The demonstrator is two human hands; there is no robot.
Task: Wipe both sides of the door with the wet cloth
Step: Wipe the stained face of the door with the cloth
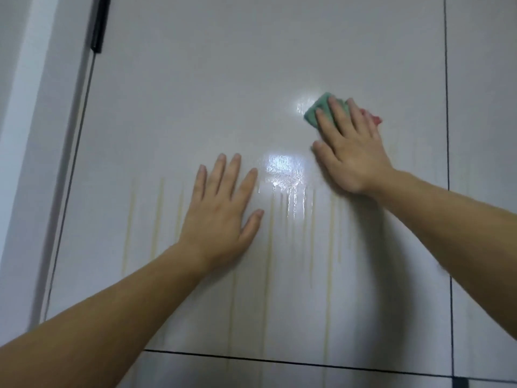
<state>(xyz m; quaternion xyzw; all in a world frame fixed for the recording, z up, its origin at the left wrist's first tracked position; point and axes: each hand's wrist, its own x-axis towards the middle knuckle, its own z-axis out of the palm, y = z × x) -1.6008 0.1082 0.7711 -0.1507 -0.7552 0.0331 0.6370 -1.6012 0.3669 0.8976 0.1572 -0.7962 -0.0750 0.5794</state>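
Observation:
A glossy white door [223, 79] fills the view, with thin black inlay lines and yellowish drip streaks running down its lower half. My right hand [349, 149] presses a green cloth [316, 112] with a red edge flat against the door, fingers straight and spread over it. Wet shiny patches glisten left of and below the cloth. Lower down and to the left, my left hand [223, 208] lies flat on the door with its fingers spread, holding nothing.
A white door frame [30, 135] runs along the left, with a black hinge [99, 23] at the top left. A vertical black line [447, 135] divides the door on the right; a horizontal black line [279, 361] crosses near the bottom.

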